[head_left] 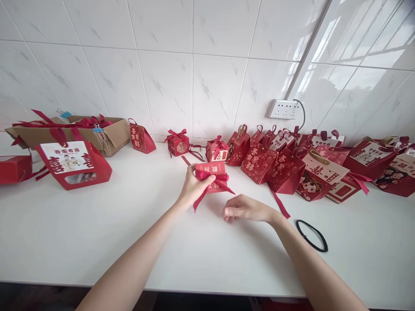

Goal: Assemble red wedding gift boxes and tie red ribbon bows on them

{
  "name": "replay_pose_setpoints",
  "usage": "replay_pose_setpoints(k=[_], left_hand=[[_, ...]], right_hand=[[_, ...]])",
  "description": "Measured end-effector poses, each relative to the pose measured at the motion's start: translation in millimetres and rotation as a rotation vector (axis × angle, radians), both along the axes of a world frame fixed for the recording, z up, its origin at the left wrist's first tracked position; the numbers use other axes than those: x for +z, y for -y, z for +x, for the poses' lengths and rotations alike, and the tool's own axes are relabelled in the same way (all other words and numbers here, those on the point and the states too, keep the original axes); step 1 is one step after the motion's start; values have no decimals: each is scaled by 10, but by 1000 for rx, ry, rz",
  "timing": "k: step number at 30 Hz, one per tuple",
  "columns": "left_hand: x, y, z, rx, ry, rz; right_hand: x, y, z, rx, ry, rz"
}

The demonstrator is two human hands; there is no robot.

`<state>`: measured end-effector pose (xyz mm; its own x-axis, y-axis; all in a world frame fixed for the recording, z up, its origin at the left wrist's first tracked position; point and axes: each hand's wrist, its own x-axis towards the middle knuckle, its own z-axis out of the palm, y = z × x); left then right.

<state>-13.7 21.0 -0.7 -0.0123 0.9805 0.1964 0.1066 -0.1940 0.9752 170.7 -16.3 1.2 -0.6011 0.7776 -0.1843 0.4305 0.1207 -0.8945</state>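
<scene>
A small red gift box (pixel 210 168) with pale characters and a dark red ribbon tied in a bow is held over the middle of the table. My left hand (pixel 194 183) grips it from the left, thumb on the bow and fingers behind the box. One ribbon tail (pixel 201 199) hangs below my thumb, another points right. My right hand (pixel 246 208) is just right of and nearer than the box, apart from it, its fingers curled in. Nothing shows between those fingers.
Many red gift boxes (pixel 259 162) crowd the right side. Two small ribboned boxes (pixel 179 144) stand by the tiled wall. At left are a larger red box (pixel 74 166) and a cardboard carton (pixel 118 136) of ribbons. A black band (pixel 311 235) lies at right, below a power strip (pixel 285 109).
</scene>
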Motion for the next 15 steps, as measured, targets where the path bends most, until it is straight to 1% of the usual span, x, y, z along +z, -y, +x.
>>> replay_pose_setpoints(k=[1,2,3,6,8,9,11,15], left_hand=[[-11,2,12,8,-1,6],[-25,4,26,17,-3,14],[-40,7,41,29,-4,24],[-78,16,85,68,-19,36],[-87,20,104,80,-41,28],[-87,21,108,80,-52,22],[-80,23,112,78,-62,17],[-66,25,108,89,-70,29]], right_hand=[[-22,18,-55,41,-15,-25],[-50,39,-129,50,-47,-39],[-82,62,-218,27,-92,-47],[-181,131,-501,-121,-247,-100],[-229,163,-632,-227,-313,-121],[-243,172,-669,-264,-325,-131],[-255,179,-692,-295,-319,-148],[-243,171,-663,-291,-281,-173]])
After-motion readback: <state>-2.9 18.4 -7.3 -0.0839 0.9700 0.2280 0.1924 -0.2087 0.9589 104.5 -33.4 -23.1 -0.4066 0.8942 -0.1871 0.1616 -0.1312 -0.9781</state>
